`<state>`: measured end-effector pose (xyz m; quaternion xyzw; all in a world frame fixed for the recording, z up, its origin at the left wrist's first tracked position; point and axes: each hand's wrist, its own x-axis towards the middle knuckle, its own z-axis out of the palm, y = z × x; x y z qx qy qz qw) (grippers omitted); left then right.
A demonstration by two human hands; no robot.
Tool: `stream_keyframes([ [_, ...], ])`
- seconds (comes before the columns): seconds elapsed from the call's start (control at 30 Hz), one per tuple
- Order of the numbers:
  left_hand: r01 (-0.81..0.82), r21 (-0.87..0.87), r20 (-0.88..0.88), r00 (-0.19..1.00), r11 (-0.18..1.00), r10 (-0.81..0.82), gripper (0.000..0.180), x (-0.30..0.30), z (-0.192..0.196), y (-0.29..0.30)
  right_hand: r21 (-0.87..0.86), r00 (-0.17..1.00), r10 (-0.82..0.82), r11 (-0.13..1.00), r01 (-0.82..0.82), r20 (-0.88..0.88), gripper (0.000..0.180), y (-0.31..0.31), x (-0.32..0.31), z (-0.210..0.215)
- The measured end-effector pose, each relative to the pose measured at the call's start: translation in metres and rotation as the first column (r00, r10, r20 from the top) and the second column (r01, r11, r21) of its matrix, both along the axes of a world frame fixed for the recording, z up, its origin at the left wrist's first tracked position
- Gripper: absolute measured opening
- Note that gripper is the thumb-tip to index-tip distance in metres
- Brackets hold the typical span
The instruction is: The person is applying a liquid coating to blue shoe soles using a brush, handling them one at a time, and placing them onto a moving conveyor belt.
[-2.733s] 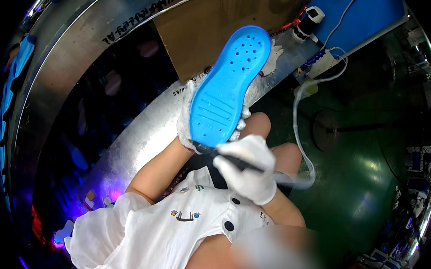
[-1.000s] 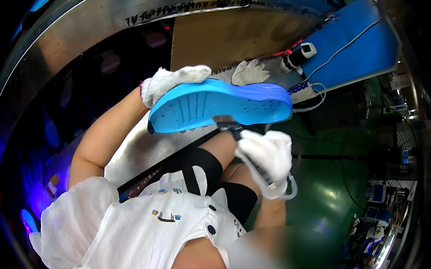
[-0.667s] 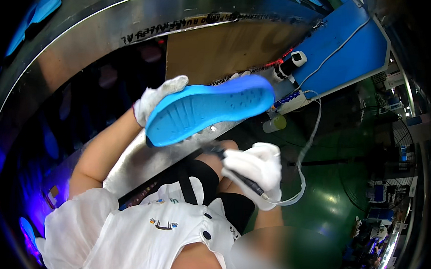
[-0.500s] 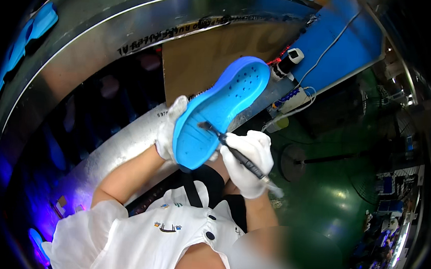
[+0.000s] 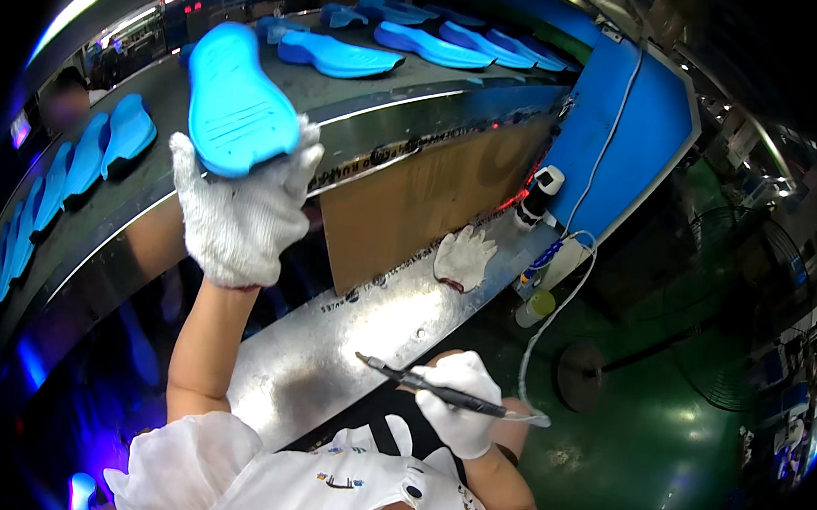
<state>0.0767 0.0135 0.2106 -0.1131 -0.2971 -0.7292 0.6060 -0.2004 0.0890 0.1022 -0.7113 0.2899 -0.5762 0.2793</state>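
Note:
My left hand [image 5: 242, 221], in a white knitted glove, is raised over the edge of the dark conveyor belt [image 5: 171, 86]. Its fingers grip the near end of a bright blue shoe sole [image 5: 238, 104], with grooves showing across its face. Low in front of my body, my right hand [image 5: 460, 398], gloved in white, is closed round the black handle of a slim brush [image 5: 465, 401]. The brush's dark tip points left, over the metal ledge. Part of my left fingers is hidden behind the sole.
More blue soles [image 5: 337, 54] lie along the belt, at the back and at the left. A spare white glove [image 5: 464, 258] rests on the metal ledge [image 5: 299, 370], below a cardboard sheet [image 5: 430, 200]. A yellow-lidded container [image 5: 536, 307], a white cable [image 5: 554, 329] and a fan [image 5: 703, 338] are at right.
My left hand has carried the blue sole up and left from in front of me to over the belt. My right hand has drawn the brush down, away from the sole. My view has tilted up.

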Motion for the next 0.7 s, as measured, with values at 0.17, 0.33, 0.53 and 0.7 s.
stream_keyframes([
  [0.17,-0.422,-0.096,0.761,0.553,0.901,0.34,0.049,0.018,0.014,0.022,-0.101,0.993,-0.015,0.995,0.003,-0.115,0.021,-0.009,-0.011,-0.014],
  [0.33,0.413,-0.909,-0.413,-0.87,-0.059,0.269,0.037,0.12,0.075,0.02,-0.08,0.992,-0.008,0.997,-0.002,-0.127,0.022,-0.011,-0.009,-0.011],
  [0.53,0.095,-0.827,-0.317,-0.892,0.554,-0.321,0.022,0.162,0.068,0.045,-0.116,0.997,0.042,0.992,-0.049,-0.066,0.023,-0.01,0.001,-0.007],
  [0.7,-0.263,-0.955,0.194,-0.905,-0.14,0.379,0.018,0.106,0.025,0.072,0.043,0.996,-0.072,0.996,0.074,-0.057,0.017,-0.013,-0.009,-0.025],
])
